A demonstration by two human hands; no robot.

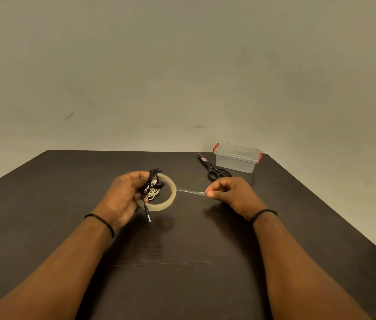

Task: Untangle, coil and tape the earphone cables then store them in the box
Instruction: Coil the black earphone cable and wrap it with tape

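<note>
While we pull tape, it may twist.
Left hand grips cable and roll; right fingers pinch tape toward 3 o'clock.

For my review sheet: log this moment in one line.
left hand: holds cable, roll | right hand: pinches tape | box: closed

A: Where can the right hand pass?

B: To its right the dark worktop is bare, also toward the person. Beyond it lie the scissors, with the closed box just behind them.

A: And to its left?

B: The stretched tape strip and tape roll by the left hand stand in the way.
</note>
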